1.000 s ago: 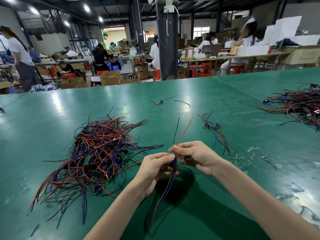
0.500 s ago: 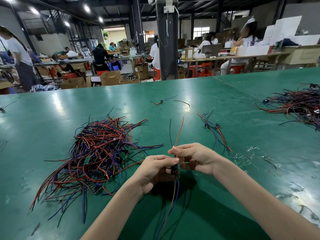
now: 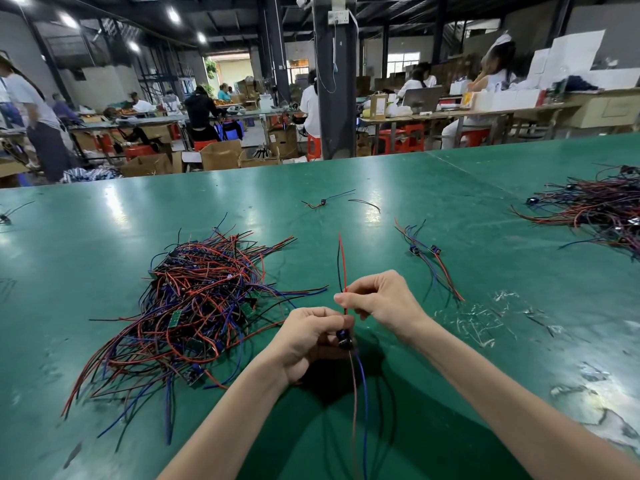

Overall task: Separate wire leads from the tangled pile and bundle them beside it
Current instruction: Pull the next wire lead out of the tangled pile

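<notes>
A tangled pile of red, blue and black wire leads [image 3: 194, 306] lies on the green table, left of my hands. My left hand [image 3: 308, 337] pinches one wire lead [image 3: 360, 393] at its small black connector. The lead's red and black ends point up and away, and its blue and red tails hang toward me. Just above, my right hand [image 3: 377, 299] pinches those red and black upper ends. To the right of my hands lies a small group of separated leads [image 3: 433, 265].
A second big heap of leads [image 3: 595, 206] covers the table's far right. Stray leads [image 3: 329, 200] lie further back, and bits of clear plastic scrap [image 3: 485, 317] litter the right side. Beyond the table's far edge are people, benches and boxes.
The red and black upper ends have come together from a spread V and now stand nearly upright. Both hands have shifted slightly, and the lower tails swung to hang straighter.
</notes>
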Tool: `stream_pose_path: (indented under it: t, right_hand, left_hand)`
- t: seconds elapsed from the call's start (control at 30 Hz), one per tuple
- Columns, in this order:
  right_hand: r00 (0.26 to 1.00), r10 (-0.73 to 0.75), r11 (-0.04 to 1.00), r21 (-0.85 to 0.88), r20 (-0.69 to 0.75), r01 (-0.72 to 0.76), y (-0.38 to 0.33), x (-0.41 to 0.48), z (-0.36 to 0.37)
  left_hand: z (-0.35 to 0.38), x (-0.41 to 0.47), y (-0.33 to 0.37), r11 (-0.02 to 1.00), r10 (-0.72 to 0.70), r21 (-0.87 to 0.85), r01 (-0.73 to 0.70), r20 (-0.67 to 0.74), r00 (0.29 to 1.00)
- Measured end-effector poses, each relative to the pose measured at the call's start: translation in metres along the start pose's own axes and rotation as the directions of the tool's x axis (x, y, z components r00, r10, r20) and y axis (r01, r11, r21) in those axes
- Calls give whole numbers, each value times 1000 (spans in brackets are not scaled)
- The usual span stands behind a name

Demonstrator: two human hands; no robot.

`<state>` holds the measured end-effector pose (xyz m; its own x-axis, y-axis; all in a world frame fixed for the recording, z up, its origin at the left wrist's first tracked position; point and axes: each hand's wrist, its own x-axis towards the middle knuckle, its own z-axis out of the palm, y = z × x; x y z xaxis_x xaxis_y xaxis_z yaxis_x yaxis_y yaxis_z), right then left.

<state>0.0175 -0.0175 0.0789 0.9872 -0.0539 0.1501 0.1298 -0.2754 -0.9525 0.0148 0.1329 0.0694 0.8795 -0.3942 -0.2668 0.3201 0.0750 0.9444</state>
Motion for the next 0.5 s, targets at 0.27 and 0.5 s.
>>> stream_pose_path:
  t: [0.27,0.5]
  right_hand:
    - [958,-61,994,-106,-281,32,13,17,-24]
    - [895,-212,967,-219,-391,133,18,25,-29]
  left_hand:
    - [9,-8,-1,998,-50,42,46,116,992]
    - [10,-10,5,998,-45,52,39,132,990]
